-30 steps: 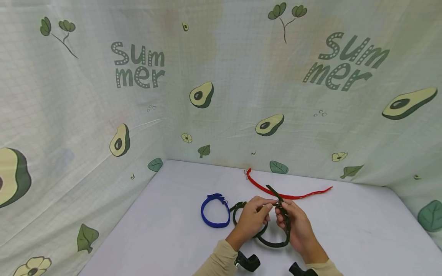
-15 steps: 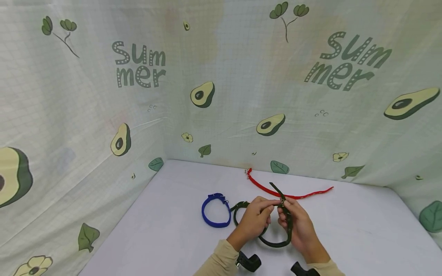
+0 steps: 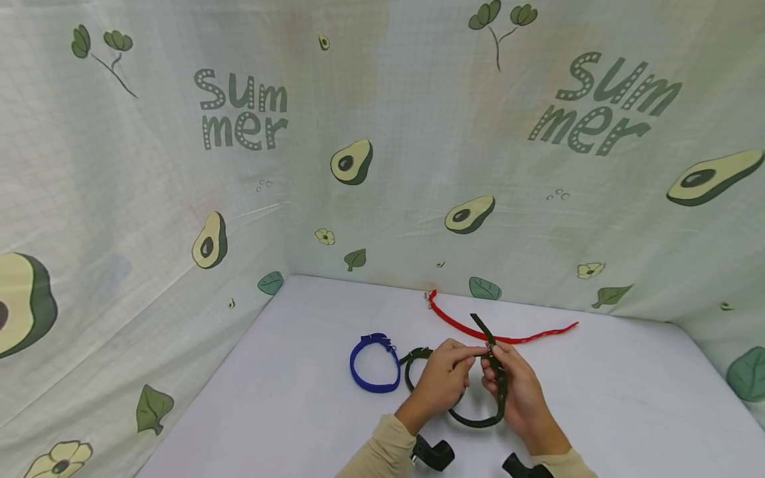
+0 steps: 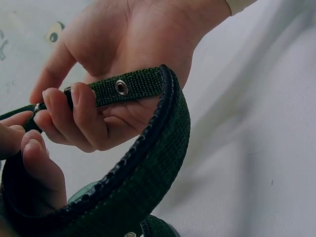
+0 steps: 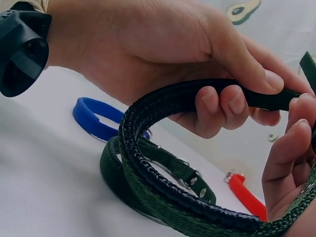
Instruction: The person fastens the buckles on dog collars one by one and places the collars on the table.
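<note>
In the head view, both hands work at the buckle of a dark green collar (image 3: 476, 422) bent into a loop above the table. My left hand (image 3: 443, 376) pinches the strap beside the buckle, its index finger reaching toward the metal. My right hand (image 3: 521, 388) grips the collar's other side near the buckle, and the strap's free tip (image 3: 481, 324) sticks up past the fingers. Metal-ringed holes show on the strap (image 4: 129, 86) in the left wrist view. Fingers partly hide the buckle.
A second green collar (image 3: 410, 373) lies closed in a loop, partly behind the left hand. Beside it is a looped blue collar (image 3: 375, 388). Farther back, a red collar (image 3: 457, 323) lies unfastened along the table (image 3: 275, 398). A printed curtain (image 3: 394, 119) encloses the back and sides.
The free tip of the green collar has shifted up and to the right and stands out a little more. Both hands have moved slightly right, keeping their hold. The other collars stay put.
</note>
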`<move>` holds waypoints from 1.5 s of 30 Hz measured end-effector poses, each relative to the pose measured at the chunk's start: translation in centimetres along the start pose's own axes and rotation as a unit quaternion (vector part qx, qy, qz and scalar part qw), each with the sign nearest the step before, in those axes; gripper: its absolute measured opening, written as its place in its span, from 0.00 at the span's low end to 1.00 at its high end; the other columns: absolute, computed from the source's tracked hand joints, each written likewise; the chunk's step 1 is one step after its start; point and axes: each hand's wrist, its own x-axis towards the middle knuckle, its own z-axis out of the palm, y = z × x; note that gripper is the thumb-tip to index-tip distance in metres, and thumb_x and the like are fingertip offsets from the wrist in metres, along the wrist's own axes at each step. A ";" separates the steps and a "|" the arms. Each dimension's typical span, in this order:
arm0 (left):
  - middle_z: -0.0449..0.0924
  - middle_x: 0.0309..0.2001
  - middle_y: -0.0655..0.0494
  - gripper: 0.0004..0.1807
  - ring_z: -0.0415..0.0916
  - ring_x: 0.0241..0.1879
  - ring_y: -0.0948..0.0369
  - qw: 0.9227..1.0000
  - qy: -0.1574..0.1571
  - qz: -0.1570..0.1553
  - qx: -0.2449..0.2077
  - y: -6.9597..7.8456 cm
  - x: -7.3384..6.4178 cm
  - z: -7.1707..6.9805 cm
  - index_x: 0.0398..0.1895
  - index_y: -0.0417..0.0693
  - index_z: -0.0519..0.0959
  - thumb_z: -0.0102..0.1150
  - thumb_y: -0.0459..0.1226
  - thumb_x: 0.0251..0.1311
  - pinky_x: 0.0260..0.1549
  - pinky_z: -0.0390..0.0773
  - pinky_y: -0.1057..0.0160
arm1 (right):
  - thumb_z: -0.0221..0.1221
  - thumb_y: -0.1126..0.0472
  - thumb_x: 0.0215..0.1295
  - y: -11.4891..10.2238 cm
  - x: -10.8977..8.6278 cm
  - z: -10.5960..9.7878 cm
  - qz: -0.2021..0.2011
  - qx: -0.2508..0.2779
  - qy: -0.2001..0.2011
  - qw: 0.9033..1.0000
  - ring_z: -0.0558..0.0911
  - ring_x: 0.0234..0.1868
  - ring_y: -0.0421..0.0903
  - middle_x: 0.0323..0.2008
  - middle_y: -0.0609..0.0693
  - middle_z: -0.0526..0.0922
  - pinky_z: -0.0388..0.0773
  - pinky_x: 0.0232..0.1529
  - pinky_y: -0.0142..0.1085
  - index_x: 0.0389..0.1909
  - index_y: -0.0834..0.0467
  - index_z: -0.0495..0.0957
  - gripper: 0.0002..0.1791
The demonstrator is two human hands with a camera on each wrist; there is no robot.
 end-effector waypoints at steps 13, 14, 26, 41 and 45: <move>0.71 0.35 0.62 0.15 0.72 0.25 0.70 1.000 -0.007 -0.002 0.021 0.1 0.2 -0.1 0.54 0.59 0.85 0.52 0.35 0.75 0.22 0.73 0.71 | 0.47 0.56 0.81 0.0 0.1 -0.3 0.000 0.013 -0.012 1.000 0.76 0.30 0.38 0.32 0.48 0.82 0.71 0.28 0.29 0.49 0.54 0.70 0.07; 0.71 0.35 0.62 0.15 0.72 0.25 0.70 1.000 -0.009 -0.003 0.021 0.1 0.2 -0.1 0.54 0.59 0.85 0.52 0.35 0.75 0.22 0.73 0.71 | 0.47 0.56 0.81 0.0 0.1 -0.4 0.001 0.013 -0.014 1.000 0.76 0.30 0.38 0.32 0.48 0.82 0.72 0.28 0.29 0.50 0.54 0.70 0.07; 0.70 0.31 0.62 0.15 0.73 0.24 0.69 0.999 -0.018 -0.031 0.016 0.6 0.0 -0.2 0.51 0.62 0.86 0.51 0.37 0.75 0.21 0.72 0.70 | 0.46 0.58 0.81 0.2 -0.3 -0.8 -0.003 -0.001 -0.041 0.999 0.75 0.30 0.38 0.33 0.48 0.81 0.72 0.29 0.29 0.52 0.51 0.70 0.07; 0.71 0.32 0.60 0.14 0.73 0.22 0.68 0.999 0.003 -0.047 0.008 0.3 0.1 -0.5 0.51 0.65 0.85 0.51 0.38 0.75 0.21 0.72 0.70 | 0.35 0.68 0.77 -0.2 -0.1 -0.7 -0.006 0.003 -0.081 0.997 0.79 0.34 0.41 0.38 0.51 0.82 0.75 0.32 0.31 0.69 0.61 0.60 0.22; 0.70 0.33 0.60 0.14 0.73 0.21 0.68 0.999 0.006 -0.048 -0.004 0.2 0.0 -0.6 0.51 0.63 0.85 0.50 0.38 0.75 0.20 0.72 0.70 | 0.38 0.71 0.76 0.1 0.0 -0.7 -0.024 -0.016 -0.082 0.996 0.79 0.33 0.40 0.38 0.51 0.83 0.75 0.31 0.30 0.66 0.59 0.66 0.21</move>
